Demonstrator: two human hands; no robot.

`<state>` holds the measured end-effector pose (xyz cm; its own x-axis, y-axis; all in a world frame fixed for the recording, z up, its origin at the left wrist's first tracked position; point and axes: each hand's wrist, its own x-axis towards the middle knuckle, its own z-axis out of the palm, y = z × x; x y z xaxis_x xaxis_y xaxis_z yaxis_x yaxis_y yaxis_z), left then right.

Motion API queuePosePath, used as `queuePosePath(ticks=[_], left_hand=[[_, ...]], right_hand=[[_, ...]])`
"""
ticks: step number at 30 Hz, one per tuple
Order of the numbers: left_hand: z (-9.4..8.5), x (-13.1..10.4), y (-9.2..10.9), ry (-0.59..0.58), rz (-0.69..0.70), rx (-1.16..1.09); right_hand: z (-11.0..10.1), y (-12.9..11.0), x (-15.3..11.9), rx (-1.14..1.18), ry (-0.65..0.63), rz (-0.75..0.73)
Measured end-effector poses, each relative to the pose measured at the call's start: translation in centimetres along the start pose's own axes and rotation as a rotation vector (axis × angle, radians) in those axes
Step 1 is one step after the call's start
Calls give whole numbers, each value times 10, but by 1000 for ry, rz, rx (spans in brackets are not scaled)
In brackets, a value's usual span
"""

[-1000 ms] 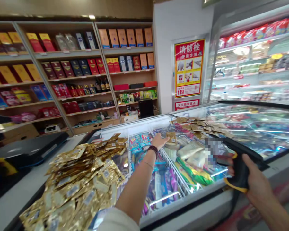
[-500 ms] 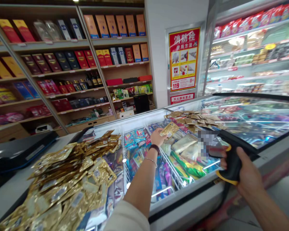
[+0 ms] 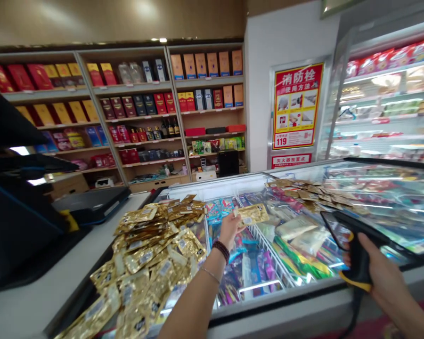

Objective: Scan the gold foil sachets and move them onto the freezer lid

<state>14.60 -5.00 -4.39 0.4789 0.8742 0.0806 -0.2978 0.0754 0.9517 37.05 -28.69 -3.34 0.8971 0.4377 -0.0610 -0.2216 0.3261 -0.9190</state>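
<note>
My left hand (image 3: pixel 231 226) pinches the end of a gold foil packet (image 3: pixel 254 214) above the glass top of a chest freezer (image 3: pixel 233 183). On the right, my right hand (image 3: pixel 378 263) is wrapped round the grip of a black and yellow barcode scanner (image 3: pixel 356 254), its cable hanging down. A large heap of gold packets (image 3: pixel 151 254) lies left of my left arm. Farther back on the right, a smaller spread of gold packets (image 3: pixel 311 190) rests on the glass. Beneath it show colourful packaged goods (image 3: pixel 297 249) and white wire dividers (image 3: pixel 268 245).
At left stands a counter (image 3: pixel 24 306) with a dark machine (image 3: pixel 17 212) and a flat black device (image 3: pixel 92 205). Shelves of boxed goods (image 3: pixel 137 106) line the back wall. A red poster (image 3: pixel 297 106) hangs beside a lit display fridge (image 3: pixel 392 103).
The view has turned left and tilted up, bringing the dark machine in. My left hand still holds the packet, now with its face more toward me. My right hand keeps the scanner.
</note>
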Motion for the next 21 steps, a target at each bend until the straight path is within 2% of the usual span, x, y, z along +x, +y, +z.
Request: queuePosePath(ticks=[2,4,8,12,17,21], left_hand=[[-9,-8,14,35,16,-72],[-19,-15,27,64,39,-116],[-42,-29,47,117,70,-122],[-62,-38,59,171,134,-143],[-72,-38,67,181,156,-172],[-72,-39,70,156,156,-155]], right_hand=[[14,3,-16,-10,-59,86],[30,9,-32,-86,-128,113],[67,20,-61,-275,-375,19],[100,22,-97,-410,-629,-77],[124,15,-146,-591,-686,-239],[131,11,-163,-659,-688,-272]])
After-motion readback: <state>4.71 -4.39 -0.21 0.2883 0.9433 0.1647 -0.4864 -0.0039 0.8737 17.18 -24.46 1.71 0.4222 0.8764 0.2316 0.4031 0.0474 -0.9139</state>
